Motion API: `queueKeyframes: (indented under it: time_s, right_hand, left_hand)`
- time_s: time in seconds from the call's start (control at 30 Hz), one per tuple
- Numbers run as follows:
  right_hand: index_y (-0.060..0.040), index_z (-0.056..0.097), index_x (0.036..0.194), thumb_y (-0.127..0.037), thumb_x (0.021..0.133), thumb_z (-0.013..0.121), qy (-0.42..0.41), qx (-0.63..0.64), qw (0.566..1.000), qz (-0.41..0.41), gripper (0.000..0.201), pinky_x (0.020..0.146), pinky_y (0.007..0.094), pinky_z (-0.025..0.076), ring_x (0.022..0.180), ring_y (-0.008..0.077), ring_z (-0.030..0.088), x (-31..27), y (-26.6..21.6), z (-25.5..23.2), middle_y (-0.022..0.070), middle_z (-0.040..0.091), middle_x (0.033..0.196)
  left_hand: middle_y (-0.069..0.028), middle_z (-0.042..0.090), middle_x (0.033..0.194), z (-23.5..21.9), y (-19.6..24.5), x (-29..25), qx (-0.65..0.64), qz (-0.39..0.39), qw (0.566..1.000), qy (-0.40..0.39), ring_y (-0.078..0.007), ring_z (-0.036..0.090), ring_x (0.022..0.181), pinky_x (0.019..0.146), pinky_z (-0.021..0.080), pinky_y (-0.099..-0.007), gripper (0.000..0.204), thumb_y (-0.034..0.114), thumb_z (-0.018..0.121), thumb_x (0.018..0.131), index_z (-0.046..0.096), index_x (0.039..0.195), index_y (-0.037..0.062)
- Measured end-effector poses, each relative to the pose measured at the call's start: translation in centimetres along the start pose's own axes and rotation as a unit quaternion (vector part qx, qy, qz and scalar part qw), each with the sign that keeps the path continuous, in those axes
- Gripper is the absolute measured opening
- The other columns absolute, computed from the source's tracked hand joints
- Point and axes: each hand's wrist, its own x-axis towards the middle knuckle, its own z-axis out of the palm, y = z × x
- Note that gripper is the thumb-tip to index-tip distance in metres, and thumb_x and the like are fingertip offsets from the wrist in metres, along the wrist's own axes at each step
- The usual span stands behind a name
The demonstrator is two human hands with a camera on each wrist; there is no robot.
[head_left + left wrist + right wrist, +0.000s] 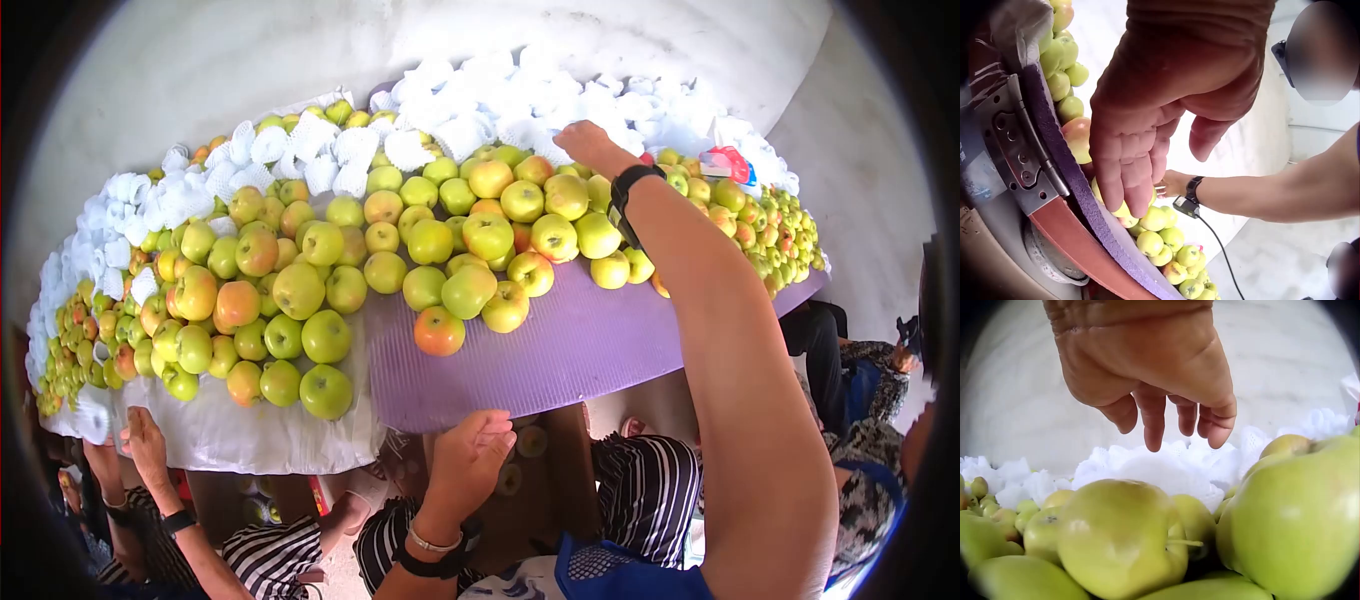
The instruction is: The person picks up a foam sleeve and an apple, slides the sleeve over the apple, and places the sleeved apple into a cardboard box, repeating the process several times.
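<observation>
My right hand [592, 143] reaches across the green and reddish apples [488, 235] to the white foam nets [480, 100] at the back. In the right wrist view its fingers [1154, 425] hang loosely down just above the nets [1147, 465], nothing held between them. Large apples [1119, 537] fill the near part of that view. Low in front of the purple padded edge [500, 375], my left hand [470, 462] is held with bent, relaxed fingers and an empty palm. The left wrist view shows its fingers [1135, 178] overlapping several apples.
Another person's hand [147, 445] is at the front left, beside a white cloth [270, 440] under more apples. A pink and blue packet [728, 165] lies at the back right. Below the edge stands an open box [545, 480] with a few apples. Other people sit at the right.
</observation>
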Motion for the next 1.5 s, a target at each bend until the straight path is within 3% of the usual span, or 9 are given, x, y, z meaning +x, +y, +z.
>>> queueKeyframes:
  time_s: [0.33,0.37,0.43,0.5,0.63,0.87,0.97,1.2,1.5]
  right_hand:
    - [-0.0056,0.064,0.091,-0.014,0.084,0.046,-0.061,0.029,0.991,0.112,0.02,0.086,0.0346,0.044,0.094,0.0261,0.058,2.4,1.1,2.2,0.0128,0.062,0.102]
    - [-0.0052,0.064,0.094,-0.015,0.085,0.047,0.03,0.224,0.961,0.158,0.022,0.087,0.034,0.044,0.095,0.0248,0.057,1.0,1.0,1.0,0.0112,0.061,0.104]
    - [-0.0043,0.065,0.099,-0.018,0.088,0.047,0.206,0.572,0.762,0.222,0.025,0.088,0.0326,0.043,0.096,0.0222,0.056,-3.2,-0.7,-3.2,0.008,0.061,0.108]
    - [-0.0036,0.063,0.106,-0.02,0.088,0.049,0.243,0.659,0.688,0.184,0.028,0.09,0.0335,0.041,0.099,0.0204,0.053,-8.9,-4.6,-9.3,0.0062,0.06,0.111]
    - [0.001,0.063,0.1,-0.02,0.085,0.059,0.221,0.906,0.361,-0.015,0.026,0.088,0.0352,0.042,0.098,0.0197,0.056,-17.2,-12.8,-10.1,0.0098,0.062,0.103]
    - [-0.0005,0.064,0.098,-0.018,0.084,0.061,0.118,0.966,0.231,0.009,0.022,0.083,0.0301,0.044,0.092,0.0155,0.056,-25.6,-25.4,-6.2,0.0066,0.063,0.099]
    - [-0.0013,0.063,0.097,-0.016,0.085,0.061,0.065,0.978,0.195,0.019,0.019,0.08,0.0266,0.042,0.087,0.0122,0.054,-25.6,-26.6,-4.3,0.0042,0.062,0.095]
    - [-0.0051,0.051,0.098,-0.004,0.08,0.06,0.064,0.928,0.364,0.053,0.02,0.073,0.0238,0.043,0.084,0.0093,0.052,-25.0,-27.1,-4.9,0.0016,0.055,0.094]
    - [-0.0041,0.05,0.105,0.004,0.076,0.059,-0.011,0.93,0.366,0.008,0.031,0.079,0.0252,0.046,0.091,0.0112,0.054,-25.2,-25.6,-4.2,0.0032,0.056,0.096]
  left_hand:
    - [-0.0125,0.061,0.097,-0.4,-0.6,0.4,-0.014,0.018,0.999,0.028,-0.0161,0.06,0.087,0.08,0.048,-0.026,0.023,0.004,0.056,0.085,0.054,0.106,-0.006]
    - [-0.0122,0.062,0.096,-0.4,-0.7,0.4,-0.028,0.023,0.999,0.034,-0.0162,0.06,0.087,0.079,0.048,-0.0261,0.023,0.005,0.056,0.086,0.054,0.106,-0.0057]
    - [-0.0116,0.062,0.094,-0.4,-0.6,0.3,-0.056,0.035,0.997,0.047,-0.0163,0.061,0.086,0.078,0.049,-0.0262,0.022,0.006,0.055,0.086,0.055,0.105,-0.0052]
    - [-0.011,0.063,0.092,-0.5,0.5,0.0,-0.062,0.045,0.996,0.055,-0.017,0.062,0.085,0.077,0.049,-0.0268,0.021,0.009,0.054,0.088,0.056,0.104,-0.0043]
    - [-0.0105,0.063,0.096,-0.5,1.3,0.1,-0.18,0.068,0.977,0.094,-0.019,0.062,0.085,0.074,0.051,-0.0286,0.021,0.014,0.051,0.09,0.056,0.103,-0.0014]
    - [-0.009,0.06,0.104,0.7,2.3,0.1,-0.311,0.123,0.927,0.171,-0.0186,0.062,0.087,0.069,0.054,-0.0323,0.025,0.017,0.05,0.089,0.049,0.11,0.0032]
    - [-0.0081,0.059,0.102,0.6,2.2,0.1,-0.315,0.104,0.931,0.15,-0.0152,0.059,0.088,0.068,0.053,-0.0287,0.03,0.014,0.052,0.088,0.047,0.114,0.0009]
    - [-0.0088,0.06,0.099,2.0,1.1,0.9,-0.266,0.088,0.947,0.157,-0.0162,0.061,0.086,0.069,0.053,-0.0298,0.021,0.007,0.052,0.086,0.051,0.105,-0.0009]
    - [-0.0117,0.06,0.106,1.2,0.8,1.2,-0.323,0.06,0.932,0.15,-0.0224,0.061,0.091,0.073,0.054,-0.0362,0.024,0.012,0.045,0.089,0.049,0.11,0.0008]
